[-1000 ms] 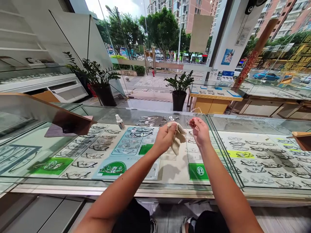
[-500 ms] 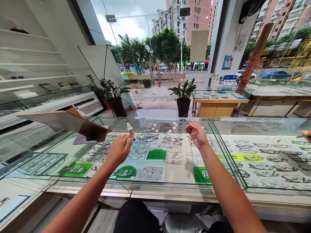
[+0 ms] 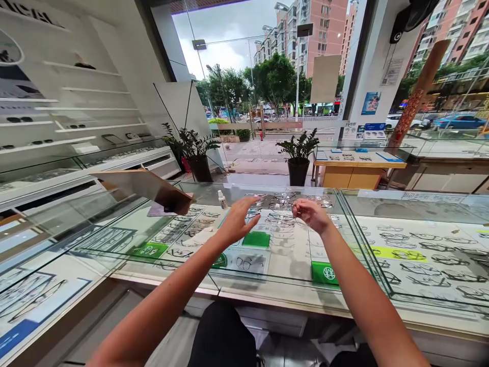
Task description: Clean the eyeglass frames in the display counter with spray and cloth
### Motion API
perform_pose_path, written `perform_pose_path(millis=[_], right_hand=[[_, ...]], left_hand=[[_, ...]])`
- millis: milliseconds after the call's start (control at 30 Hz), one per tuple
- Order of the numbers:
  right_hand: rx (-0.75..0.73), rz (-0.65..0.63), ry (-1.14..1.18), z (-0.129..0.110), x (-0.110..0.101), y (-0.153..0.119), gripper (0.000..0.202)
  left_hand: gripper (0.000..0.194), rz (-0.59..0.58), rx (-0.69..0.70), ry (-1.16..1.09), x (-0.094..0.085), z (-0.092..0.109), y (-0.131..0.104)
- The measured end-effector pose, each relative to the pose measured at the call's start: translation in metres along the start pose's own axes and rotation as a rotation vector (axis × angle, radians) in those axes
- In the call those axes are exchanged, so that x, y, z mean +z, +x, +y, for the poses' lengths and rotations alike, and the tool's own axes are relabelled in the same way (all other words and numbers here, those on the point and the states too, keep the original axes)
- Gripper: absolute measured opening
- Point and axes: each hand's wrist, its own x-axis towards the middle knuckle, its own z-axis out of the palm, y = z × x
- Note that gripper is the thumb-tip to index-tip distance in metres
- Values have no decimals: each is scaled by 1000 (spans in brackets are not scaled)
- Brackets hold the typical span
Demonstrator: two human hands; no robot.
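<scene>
My left hand [image 3: 240,218] reaches over the glass counter [image 3: 229,278], fingers stretched out and thumb apart, holding nothing. Just left of it, a small white bottle [image 3: 222,199] stands upright on the glass. Opposite, my right hand [image 3: 311,214] is raised with its fingers pinched together. A thin-rimmed pair of glasses seems to be in that pinch, mostly lost against the frames behind. Under the glass, between and below my hands, lie rows of eyeglasses [image 3: 280,218] and a green block [image 3: 256,239].
A brown board-like stand [image 3: 153,189] leans over the counter at left. Another display case [image 3: 431,255] adjoins on the right. Potted plants [image 3: 298,171] stand beyond the counter, before the glass front. My knee [image 3: 221,334] is close below the counter edge.
My left hand has moved right, away from the white bottle, and its curled fingers have opened out. My right hand keeps its pinch. The view has swung somewhat left.
</scene>
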Motion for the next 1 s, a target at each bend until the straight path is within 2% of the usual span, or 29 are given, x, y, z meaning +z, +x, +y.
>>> perform_pose_path(millis=[100,167,333,500,567,633,700,767,867,1000], right_hand=[[62,-65,-38,-5,6,-3,24],[86,-87,-62,-12,9,-4,23],[134,-112,-105,-45,13,-3,22],[140,-139,-227,-106,9,2,33],[35,-90,-343,-133,8,-1,49],[-168,34,-510,-154,9,-7,57],[-393,187,-686,-165,16,-16,62],[-563,314,-799,-165,27,-22,72],[-741,451,-848,-153,46,-20,79],[-808,522,-845,-135,59,-5,81]], left_hand=[[77,5,101,-128,6,30,31],[84,16,132,-213,11,41,47],[68,72,141,-387,14,56,83],[59,134,145,-505,-4,69,117],[56,222,155,-532,-16,74,130],[55,339,158,-541,-27,79,141],[56,473,163,-539,-35,83,151],[57,591,180,-516,-38,88,158],[55,717,204,-466,-34,95,163],[54,859,154,-470,-21,100,162]])
